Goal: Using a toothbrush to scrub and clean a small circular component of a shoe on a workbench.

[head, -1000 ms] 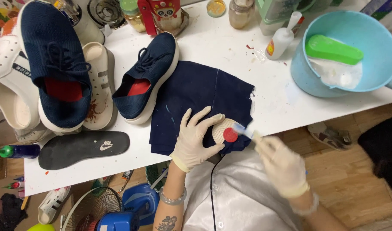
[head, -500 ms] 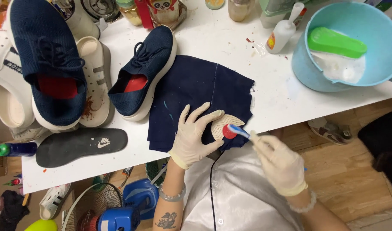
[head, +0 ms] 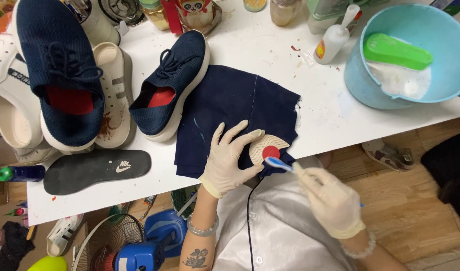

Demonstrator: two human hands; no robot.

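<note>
My left hand (head: 231,157), in a pale glove, presses down on a beige insole piece with a red spot (head: 268,148). It lies on a folded dark blue cloth (head: 237,108) at the near edge of the white table (head: 250,45). My right hand (head: 330,200), also gloved, grips a small toothbrush with a blue head (head: 276,162). The brush head touches the insole piece just below the red spot.
Two dark blue knit shoes (head: 172,80) and white shoes (head: 112,93) sit at left, with a black insole (head: 97,170) near the front edge. A light blue basin (head: 415,20) with foam and a green brush (head: 396,51) stands at right, beside a small white bottle (head: 333,37).
The brush head has moved a little along the insole piece near the red spot. My left hand keeps holding the piece down. The view has shifted slightly.
</note>
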